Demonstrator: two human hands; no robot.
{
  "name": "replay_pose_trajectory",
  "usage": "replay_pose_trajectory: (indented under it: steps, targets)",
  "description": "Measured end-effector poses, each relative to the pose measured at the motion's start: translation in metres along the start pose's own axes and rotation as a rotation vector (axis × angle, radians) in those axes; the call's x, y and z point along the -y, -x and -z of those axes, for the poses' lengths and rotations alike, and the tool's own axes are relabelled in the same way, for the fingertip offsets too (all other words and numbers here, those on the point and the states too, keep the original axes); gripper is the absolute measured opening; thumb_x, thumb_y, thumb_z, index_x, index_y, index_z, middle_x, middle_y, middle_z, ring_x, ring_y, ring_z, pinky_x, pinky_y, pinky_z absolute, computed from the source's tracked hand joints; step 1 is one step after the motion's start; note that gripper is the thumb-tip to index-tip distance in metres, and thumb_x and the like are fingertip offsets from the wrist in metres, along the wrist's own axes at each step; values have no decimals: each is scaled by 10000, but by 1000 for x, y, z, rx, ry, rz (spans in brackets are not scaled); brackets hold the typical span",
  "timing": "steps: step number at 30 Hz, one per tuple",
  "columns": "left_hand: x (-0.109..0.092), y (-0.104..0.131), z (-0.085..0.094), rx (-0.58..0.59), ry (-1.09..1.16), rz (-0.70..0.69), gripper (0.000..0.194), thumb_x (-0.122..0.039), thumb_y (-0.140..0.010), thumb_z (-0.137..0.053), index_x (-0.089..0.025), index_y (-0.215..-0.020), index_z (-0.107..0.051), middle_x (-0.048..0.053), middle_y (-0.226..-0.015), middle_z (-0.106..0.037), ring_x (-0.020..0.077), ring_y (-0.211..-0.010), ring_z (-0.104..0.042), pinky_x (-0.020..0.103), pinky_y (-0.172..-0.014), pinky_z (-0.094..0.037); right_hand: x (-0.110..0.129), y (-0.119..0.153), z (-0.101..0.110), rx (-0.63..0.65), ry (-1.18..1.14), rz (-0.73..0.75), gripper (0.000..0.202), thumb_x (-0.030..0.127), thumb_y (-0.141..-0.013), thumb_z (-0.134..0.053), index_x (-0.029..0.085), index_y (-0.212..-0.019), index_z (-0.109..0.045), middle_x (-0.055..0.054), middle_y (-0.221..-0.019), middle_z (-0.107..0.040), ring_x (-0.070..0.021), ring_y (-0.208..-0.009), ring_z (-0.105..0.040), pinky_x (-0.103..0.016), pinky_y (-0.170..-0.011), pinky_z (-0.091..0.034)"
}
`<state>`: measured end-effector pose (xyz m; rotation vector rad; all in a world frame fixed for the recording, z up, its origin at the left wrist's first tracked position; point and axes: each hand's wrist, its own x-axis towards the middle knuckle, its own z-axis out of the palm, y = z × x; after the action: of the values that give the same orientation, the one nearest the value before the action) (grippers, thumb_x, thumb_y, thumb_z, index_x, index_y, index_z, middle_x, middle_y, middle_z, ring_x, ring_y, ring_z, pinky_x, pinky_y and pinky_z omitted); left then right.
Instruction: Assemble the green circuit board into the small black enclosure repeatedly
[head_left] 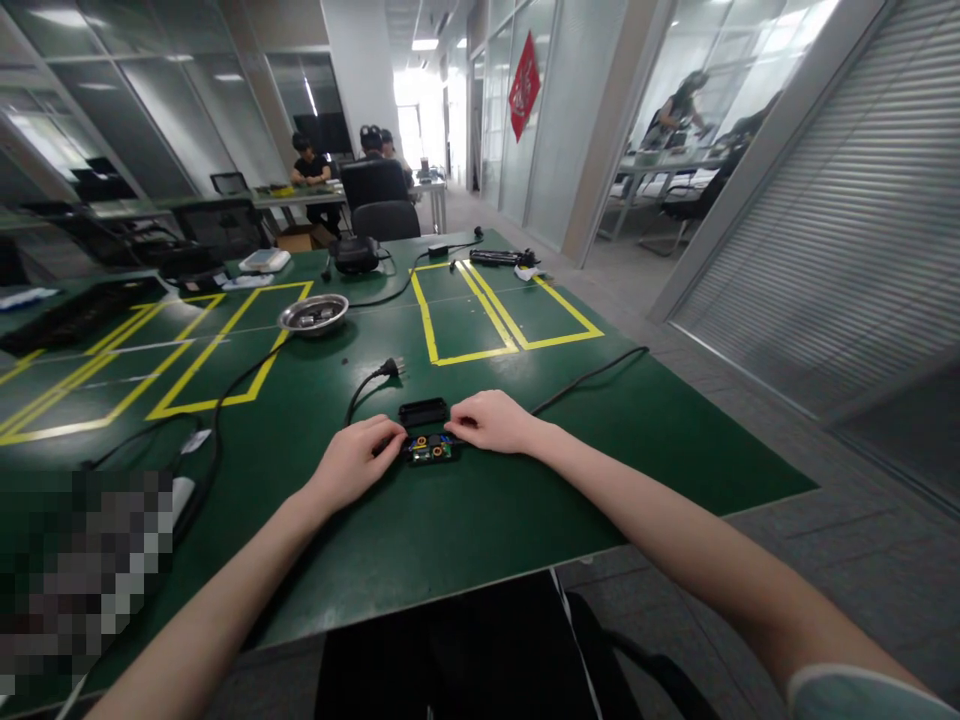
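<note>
An opened black power adapter [433, 450] lies on the green table, its circuit board with copper coils facing up. Just behind it rests the black adapter cover [422, 411], hollow side up. My left hand [358, 460] pinches at the adapter's left end, with thumb and forefinger together. At the right end, my right hand [491, 422] is closed in a pinch too, fingers curled in. The exact grip points are hidden by the fingers. A cord with a black plug [390, 369] curves out behind my left hand, and a thin black cable [589, 377] runs off behind my right hand.
A metal bowl [313, 315] holding small parts stands farther back on the table [420, 560]. Yellow tape [474, 356] marks rectangles. Behind are a black case [356, 254], cables and a black tool-like bundle [501, 258]. Other people sit at a far table.
</note>
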<state>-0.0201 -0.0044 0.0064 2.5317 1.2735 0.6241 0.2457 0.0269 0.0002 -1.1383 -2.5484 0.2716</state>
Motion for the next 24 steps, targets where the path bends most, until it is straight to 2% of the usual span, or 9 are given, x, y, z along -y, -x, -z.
replay_pose_trajectory:
  steps: [4,7,9,11,13,15,19,24]
  targets:
    - [3,-2,-5,-105,-96,-39,254,-333,-1010,-483,-211,-988,-705,65,-977,-723,229,-906,-687,343,-844,-545,7,-2,-4,-21,74,-100,262,310,-980,-620,209,-750,-695,-40,-714,-714,-183,-658,-621,-286,-605,-286]
    - [8,-7,-9,-168,-118,-4,323,-363,-1025,-461,-183,-1185,-675,126,-1204,-696,285,-1126,-653,429,-990,-526,8,-4,-7,-67,55,-152,159,294,-972,-621,217,-862,-705,-28,-755,-712,-187,-692,-631,-284,-627,-332]
    - [11,-10,-11,-132,-125,11,421,-436,-1029,-473,-185,-1337,-615,142,-1338,-660,314,-1248,-605,488,-1071,-486,4,-5,-9,-147,45,-143,96,278,-950,-634,210,-931,-698,-41,-840,-721,-208,-789,-647,-293,-688,-405]
    - [12,-10,-12,-53,-131,-6,578,-549,-986,-553,-208,-1452,-539,138,-1424,-632,340,-1318,-566,536,-1122,-444,-1,-6,-13,-246,52,-99,111,254,-922,-649,190,-1001,-694,-91,-1012,-734,-253,-977,-647,-340,-820,-475]
    - [12,-9,-12,7,-127,-44,748,-630,-906,-651,-231,-1516,-481,135,-1466,-616,355,-1341,-555,553,-1148,-422,-7,-7,-18,-314,47,-45,222,234,-914,-649,170,-1122,-691,-142,-1230,-706,-298,-1181,-592,-426,-982,-480]
    - [11,-8,-11,25,-105,-80,818,-637,-870,-700,-239,-1541,-454,137,-1463,-622,353,-1336,-569,540,-1155,-428,-13,-8,-22,-316,12,5,297,229,-935,-630,173,-1222,-681,-147,-1366,-664,-313,-1305,-533,-500,-1094,-436]
    - [9,-6,-10,0,-39,-128,779,-565,-891,-715,-227,-1542,-450,143,-1429,-643,342,-1299,-611,516,-1129,-479,-21,-8,-21,-266,-125,95,187,237,-965,-614,193,-1110,-723,-115,-1274,-723,-306,-1314,-548,-539,-1139,-415]
    - [4,-3,-8,-92,34,-172,715,-455,-865,-778,-250,-1491,-501,129,-1387,-640,314,-1254,-642,469,-1081,-539,-16,-3,-8,-233,-372,126,107,231,-957,-608,196,-1010,-695,-75,-1034,-750,-231,-1008,-674,-412,-946,-543]
